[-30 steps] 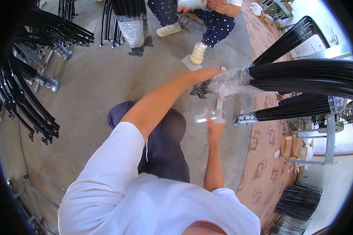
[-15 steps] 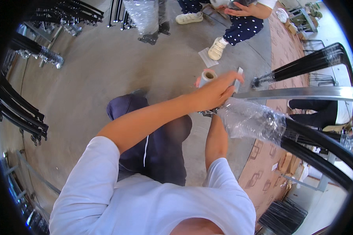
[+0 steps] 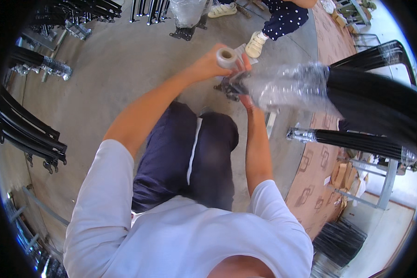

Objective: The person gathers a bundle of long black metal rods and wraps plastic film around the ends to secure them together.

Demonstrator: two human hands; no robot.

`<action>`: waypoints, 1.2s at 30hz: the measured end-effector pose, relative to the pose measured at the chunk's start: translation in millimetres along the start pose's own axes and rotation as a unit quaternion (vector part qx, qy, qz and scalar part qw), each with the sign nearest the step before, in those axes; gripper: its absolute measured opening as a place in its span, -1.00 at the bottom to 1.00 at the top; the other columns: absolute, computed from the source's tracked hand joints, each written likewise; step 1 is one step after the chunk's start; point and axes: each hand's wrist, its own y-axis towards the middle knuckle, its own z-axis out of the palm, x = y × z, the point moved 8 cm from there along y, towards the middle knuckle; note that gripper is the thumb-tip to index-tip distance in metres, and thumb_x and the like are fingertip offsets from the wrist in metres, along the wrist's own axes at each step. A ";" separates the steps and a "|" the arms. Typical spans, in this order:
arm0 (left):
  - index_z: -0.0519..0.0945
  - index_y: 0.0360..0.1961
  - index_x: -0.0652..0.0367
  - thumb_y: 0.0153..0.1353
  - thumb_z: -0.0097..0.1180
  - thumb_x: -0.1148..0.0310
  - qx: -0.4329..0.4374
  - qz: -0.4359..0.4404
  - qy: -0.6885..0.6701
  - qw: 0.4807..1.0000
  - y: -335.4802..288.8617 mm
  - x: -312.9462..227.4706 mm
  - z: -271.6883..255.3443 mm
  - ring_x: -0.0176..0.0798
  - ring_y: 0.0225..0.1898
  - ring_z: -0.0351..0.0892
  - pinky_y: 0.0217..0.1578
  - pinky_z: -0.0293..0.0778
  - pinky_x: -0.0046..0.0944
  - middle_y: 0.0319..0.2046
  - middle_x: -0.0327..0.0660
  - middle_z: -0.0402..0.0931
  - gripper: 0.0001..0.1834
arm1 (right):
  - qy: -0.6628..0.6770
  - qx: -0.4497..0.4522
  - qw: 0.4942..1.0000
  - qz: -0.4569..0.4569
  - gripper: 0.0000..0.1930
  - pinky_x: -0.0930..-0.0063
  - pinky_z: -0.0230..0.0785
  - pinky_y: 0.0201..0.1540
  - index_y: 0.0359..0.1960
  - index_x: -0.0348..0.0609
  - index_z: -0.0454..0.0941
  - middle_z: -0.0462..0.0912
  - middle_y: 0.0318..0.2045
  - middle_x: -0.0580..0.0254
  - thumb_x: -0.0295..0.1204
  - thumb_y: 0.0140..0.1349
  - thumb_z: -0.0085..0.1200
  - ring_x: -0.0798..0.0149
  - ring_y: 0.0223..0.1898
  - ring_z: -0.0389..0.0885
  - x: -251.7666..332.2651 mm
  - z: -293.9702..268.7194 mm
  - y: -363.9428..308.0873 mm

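Observation:
My left hand (image 3: pixel 210 64) is closed around a roll of clear stretch film (image 3: pixel 226 56), left of the end of a bundle of black tubes (image 3: pixel 368 95). Clear film wrap (image 3: pixel 289 85) covers the bundle's near end, and dark fittings (image 3: pixel 231 88) stick out of it. From below, my right hand (image 3: pixel 247 100) grips the bundle near those fittings, partly hidden behind it. Some fingertips show between the roll and the wrap; I cannot tell which hand they belong to.
Across from me sits a person in dotted trousers (image 3: pixel 285 21). Film-wrapped black tubes (image 3: pixel 356 141) lie to the right, by a patterned pink sheet (image 3: pixel 306 178). More curved black tubes (image 3: pixel 28 129) stand at left. A pale strip (image 3: pixel 271 123) lies beyond my right forearm.
The film roll has come from beyond the bundle's end to its left side, now in my left hand. The wrapped bundle has swung upward in the view and is motion-blurred.

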 end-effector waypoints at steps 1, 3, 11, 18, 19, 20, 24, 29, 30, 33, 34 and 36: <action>0.29 -0.09 0.15 -0.25 0.31 0.34 0.004 -0.003 -0.002 1.000 -11.4 2.7 -7.0 -0.36 -0.14 0.35 -0.14 0.31 -0.32 -0.19 -0.19 0.40 -0.36 | -0.011 -0.005 1.000 0.000 -0.43 0.32 0.16 0.09 0.11 -0.31 0.11 0.25 0.07 0.04 -0.22 0.14 -0.11 0.10 0.08 0.22 -2.0 3.2 -1.8; 0.29 -0.12 0.15 -0.23 0.28 0.37 0.027 -0.006 0.008 1.000 -31.8 -0.4 -17.1 -0.37 -0.16 0.35 -0.16 0.31 -0.32 -0.21 -0.21 0.39 -0.41 | -0.128 0.007 0.992 0.006 -0.45 0.29 0.17 0.09 0.08 -0.37 0.14 0.25 0.07 0.00 -0.23 0.13 -0.11 0.07 0.07 0.24 -4.7 15.4 -4.0; 0.29 -0.18 0.15 -0.26 0.14 0.59 0.141 0.156 0.096 0.973 -79.9 -45.3 -5.8 -0.36 -0.13 0.31 -0.09 0.23 -0.35 -0.27 -0.24 0.35 -0.49 | -0.188 -0.181 0.965 0.010 -0.69 0.41 0.29 -0.07 -0.10 -0.25 0.35 0.44 -0.14 0.13 -0.42 0.11 -0.12 0.25 -0.10 0.42 -33.5 -13.7 -102.6; 0.33 -0.22 0.17 -0.30 0.01 0.63 0.217 0.087 0.068 0.970 -90.0 -58.0 23.9 -0.21 -0.10 0.29 -0.04 0.18 -0.30 -0.22 -0.19 0.31 -0.53 | -0.410 -0.077 0.896 -0.152 -0.51 0.49 0.14 0.04 0.02 -0.25 0.23 0.39 -0.09 0.20 -0.55 -0.01 0.03 0.33 -0.03 0.34 -31.6 51.3 -131.8; 0.33 -0.22 0.17 -0.29 0.00 0.62 0.203 0.128 0.085 0.967 -95.4 -57.4 32.9 -0.19 -0.09 0.27 -0.03 0.16 -0.29 -0.21 -0.18 0.30 -0.54 | -0.420 -0.090 0.882 -0.195 -0.52 0.48 0.13 0.03 -0.01 -0.26 0.25 0.38 -0.09 0.20 -0.52 -0.03 0.07 0.32 -0.04 0.34 -38.0 52.0 -130.1; 0.33 -0.21 0.17 -0.28 -0.01 0.61 0.186 0.168 0.099 0.963 -102.3 -63.8 40.7 -0.18 -0.07 0.26 -0.02 0.14 -0.28 -0.20 -0.16 0.29 -0.54 | -0.430 -0.102 0.866 -0.235 -0.52 0.46 0.12 0.03 -0.04 -0.27 0.27 0.38 -0.09 0.20 -0.49 -0.05 0.11 0.32 -0.05 0.34 -40.2 52.6 -130.7; 0.35 -0.15 0.18 -0.22 0.02 0.58 0.224 0.103 0.075 0.966 -112.0 -62.0 68.7 -0.14 0.01 0.20 0.04 0.08 -0.25 -0.14 -0.14 0.27 -0.53 | -0.313 -0.203 0.895 -0.243 -0.49 0.48 0.16 -0.03 -0.10 -0.27 0.30 0.41 -0.17 0.23 -0.47 -0.14 0.20 0.36 -0.11 0.35 -38.7 29.9 -139.0; 0.31 -0.02 0.14 -0.22 0.09 0.56 0.256 0.050 0.097 0.961 -49.7 -67.5 91.4 -0.16 0.04 0.21 0.04 0.13 -0.21 -0.03 -0.10 0.28 -0.40 | -0.322 -0.216 0.881 -0.269 -0.50 0.50 0.23 -0.12 -0.18 -0.27 0.32 0.46 -0.26 0.19 -0.51 -0.22 0.24 0.37 -0.20 0.40 -15.6 14.2 -166.3; 0.29 0.00 0.15 -0.24 0.12 0.56 0.222 0.105 0.092 0.965 -41.1 -86.1 97.8 -0.18 0.03 0.23 0.04 0.14 -0.23 -0.03 -0.11 0.29 -0.36 | -0.311 -0.192 0.886 -0.286 -0.51 0.50 0.23 -0.13 -0.19 -0.26 0.32 0.47 -0.26 0.18 -0.51 -0.23 0.24 0.36 -0.21 0.40 -8.9 12.8 -168.4; 0.17 0.07 0.15 -0.34 0.16 0.59 0.312 0.096 -0.009 0.945 -20.8 -84.6 133.4 -0.28 -0.08 0.30 -0.08 0.25 -0.32 -0.10 -0.16 0.33 -0.19 | -0.261 -0.124 0.926 -0.243 -0.49 0.44 0.25 -0.14 -0.18 -0.25 0.32 0.47 -0.26 0.16 -0.47 -0.24 0.23 0.31 -0.23 0.42 0.0 1.0 -175.4; 0.13 0.10 0.15 -0.38 0.16 0.61 0.371 0.064 -0.056 0.925 -18.9 -77.1 145.0 -0.32 -0.13 0.33 -0.14 0.30 -0.35 -0.13 -0.19 0.35 -0.13 | -0.234 -0.130 0.939 -0.217 -0.46 0.38 0.25 -0.11 -0.16 -0.24 0.30 0.45 -0.26 0.14 -0.43 -0.25 0.24 0.28 -0.22 0.41 3.0 -6.7 -179.5; 0.13 0.09 0.19 -0.40 0.17 0.60 0.392 0.060 -0.042 0.917 -18.3 -75.9 153.0 -0.34 -0.14 0.32 -0.15 0.30 -0.36 -0.12 -0.21 0.33 -0.13 | -0.175 -0.157 0.957 -0.168 -0.40 0.27 0.23 -0.05 -0.13 -0.20 0.25 0.43 -0.27 0.10 -0.34 -0.27 0.25 0.22 -0.20 0.40 8.5 -26.8 -194.0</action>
